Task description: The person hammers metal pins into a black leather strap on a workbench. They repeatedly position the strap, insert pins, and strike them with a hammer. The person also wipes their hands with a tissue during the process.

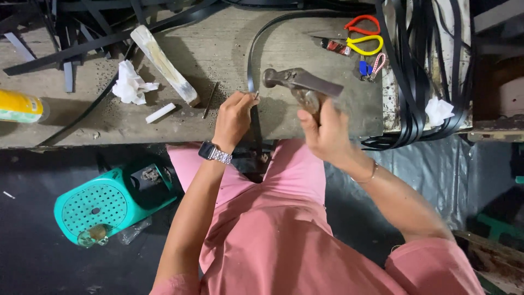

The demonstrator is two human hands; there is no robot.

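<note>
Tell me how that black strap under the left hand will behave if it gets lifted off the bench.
The black strap would probably flop rather than stay straight: it already bends in a long arc across the bench. It looks thin and flat, so likely light. The left hand pins it near the edge while the right hand holds a hammer; once released, it may spring or slide.

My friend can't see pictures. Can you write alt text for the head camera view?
Over a worn workbench, the right hand holds a hammer beside the left hand, which pinches a small nail on a black strap. Scissors lie nearby.
</note>
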